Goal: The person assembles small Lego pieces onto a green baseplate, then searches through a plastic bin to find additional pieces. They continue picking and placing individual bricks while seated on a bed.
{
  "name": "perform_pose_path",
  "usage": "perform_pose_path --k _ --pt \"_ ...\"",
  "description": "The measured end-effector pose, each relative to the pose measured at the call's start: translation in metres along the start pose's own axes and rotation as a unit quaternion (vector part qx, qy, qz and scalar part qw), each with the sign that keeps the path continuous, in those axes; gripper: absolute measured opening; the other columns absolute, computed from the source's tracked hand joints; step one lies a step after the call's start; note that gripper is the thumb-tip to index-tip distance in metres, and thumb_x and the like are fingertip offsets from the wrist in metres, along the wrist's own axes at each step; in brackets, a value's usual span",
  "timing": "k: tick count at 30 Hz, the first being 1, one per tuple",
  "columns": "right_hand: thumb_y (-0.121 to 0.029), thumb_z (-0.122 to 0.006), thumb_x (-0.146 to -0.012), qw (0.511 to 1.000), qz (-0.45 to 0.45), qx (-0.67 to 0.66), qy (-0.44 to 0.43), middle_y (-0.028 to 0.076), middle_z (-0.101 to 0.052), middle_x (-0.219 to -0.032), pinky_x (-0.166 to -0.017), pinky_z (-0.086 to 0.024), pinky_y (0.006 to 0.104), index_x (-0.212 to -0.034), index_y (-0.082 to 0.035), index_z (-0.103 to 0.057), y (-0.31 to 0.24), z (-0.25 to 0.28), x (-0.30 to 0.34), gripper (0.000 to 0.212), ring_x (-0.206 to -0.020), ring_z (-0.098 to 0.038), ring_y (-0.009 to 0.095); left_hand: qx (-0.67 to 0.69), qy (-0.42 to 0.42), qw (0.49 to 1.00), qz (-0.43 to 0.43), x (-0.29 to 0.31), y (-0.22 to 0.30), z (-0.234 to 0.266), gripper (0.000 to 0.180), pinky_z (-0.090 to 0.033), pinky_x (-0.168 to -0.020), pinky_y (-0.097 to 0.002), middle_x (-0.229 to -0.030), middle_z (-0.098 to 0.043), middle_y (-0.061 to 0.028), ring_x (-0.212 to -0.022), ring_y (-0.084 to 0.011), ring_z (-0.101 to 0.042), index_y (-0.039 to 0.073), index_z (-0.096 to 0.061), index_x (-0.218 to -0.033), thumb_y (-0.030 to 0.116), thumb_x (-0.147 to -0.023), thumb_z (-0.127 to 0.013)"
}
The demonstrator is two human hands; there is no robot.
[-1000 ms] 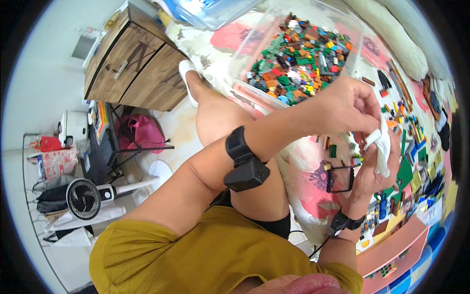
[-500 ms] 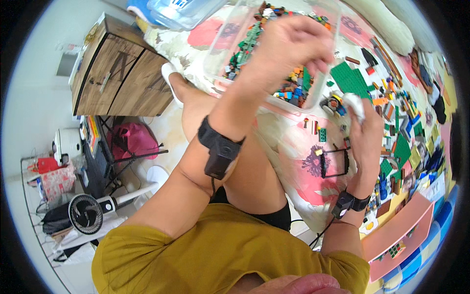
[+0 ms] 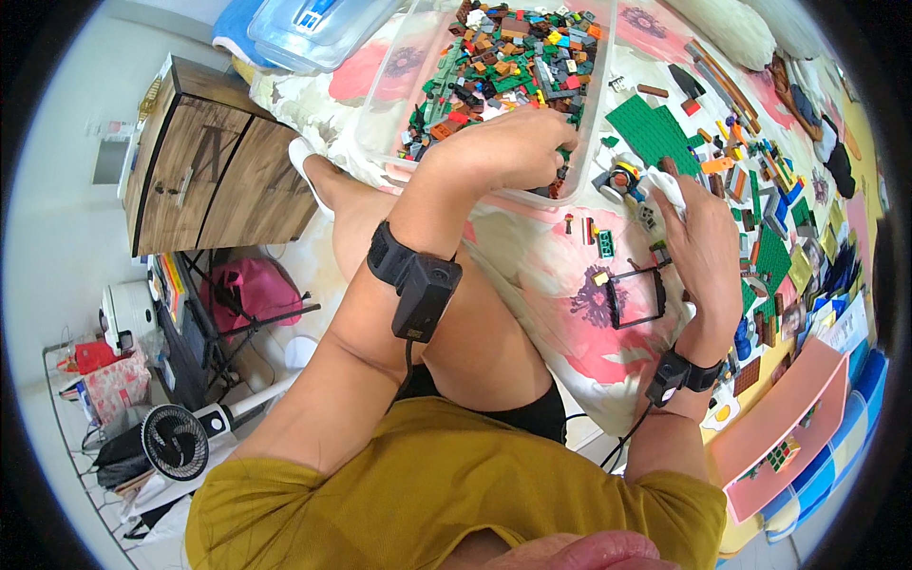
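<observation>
My left hand [image 3: 527,147] is over the near right part of a clear plastic bin [image 3: 380,123] full of mixed toy bricks [image 3: 513,71]. Its fingers curl down among the bricks, and their tips are mostly hidden. My right hand [image 3: 703,237] holds a smooth white piece [image 3: 668,190] between thumb and fingers; its kind is unclear. Close to those fingers is a small vehicle-like build [image 3: 622,179] with a figure in it. On the floral cloth below lie a black open frame [image 3: 638,296], a green brick [image 3: 605,244] and a tiny red-topped piece [image 3: 568,223].
Green baseplates [image 3: 651,128], long brown strips [image 3: 724,85] and many loose bricks spread to the right. A pink tray [image 3: 784,427] with a colour cube [image 3: 783,454] stands at lower right. A blue translucent lid [image 3: 318,28] lies at upper left, near a wooden cabinet [image 3: 223,171].
My left hand, blurred above the bin before, has come down nearer to me and its fingers now curl among the bricks. My right hand keeps the white piece. The whole view has shifted slightly.
</observation>
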State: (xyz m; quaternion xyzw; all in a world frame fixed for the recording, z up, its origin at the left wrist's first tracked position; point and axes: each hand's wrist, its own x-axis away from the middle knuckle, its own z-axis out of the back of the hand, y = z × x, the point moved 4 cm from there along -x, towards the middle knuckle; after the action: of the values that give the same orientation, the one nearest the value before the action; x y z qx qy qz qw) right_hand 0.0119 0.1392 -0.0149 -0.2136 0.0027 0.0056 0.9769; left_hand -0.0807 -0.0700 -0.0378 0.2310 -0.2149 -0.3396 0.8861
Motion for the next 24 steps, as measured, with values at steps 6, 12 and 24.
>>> perform_pose_path --k 6,12,24 --pt "-0.018 -0.066 -0.091 0.998 0.021 -0.034 0.040 0.025 -0.068 -0.101 -0.077 -0.051 0.0476 -0.110 0.003 -0.066 -0.002 0.000 -0.001 0.029 -0.091 -0.065 0.043 -0.028 -0.004 0.999 0.017 0.003 0.006 0.000 0.036 -0.044 -0.099 -0.0454 -0.115 -0.059 -0.0241 -0.114 -0.0415 -0.055 0.002 -0.063 -0.123 0.017 -0.090 -0.061" --pt "-0.016 -0.063 -0.093 0.991 0.059 -0.068 0.102 0.025 -0.060 -0.083 -0.064 -0.044 0.0444 -0.097 0.002 -0.061 -0.003 0.001 0.000 0.019 -0.073 -0.056 0.043 -0.069 -0.005 0.995 0.070 0.004 0.014 0.005 0.034 -0.045 -0.097 -0.0473 -0.113 -0.061 -0.0267 -0.112 -0.0418 -0.056 0.001 -0.066 -0.117 0.015 -0.086 -0.061" --pt "-0.012 -0.065 -0.093 0.980 0.076 -0.118 0.141 0.018 -0.065 -0.081 -0.064 -0.047 0.0366 -0.104 0.000 -0.066 -0.003 0.002 -0.002 0.017 -0.069 -0.061 0.030 -0.040 -0.020 0.998 0.038 -0.001 0.015 0.003 0.021 -0.048 -0.086 -0.0505 -0.094 -0.064 -0.0301 -0.095 -0.0462 -0.062 -0.005 -0.068 -0.091 0.009 -0.082 -0.057"
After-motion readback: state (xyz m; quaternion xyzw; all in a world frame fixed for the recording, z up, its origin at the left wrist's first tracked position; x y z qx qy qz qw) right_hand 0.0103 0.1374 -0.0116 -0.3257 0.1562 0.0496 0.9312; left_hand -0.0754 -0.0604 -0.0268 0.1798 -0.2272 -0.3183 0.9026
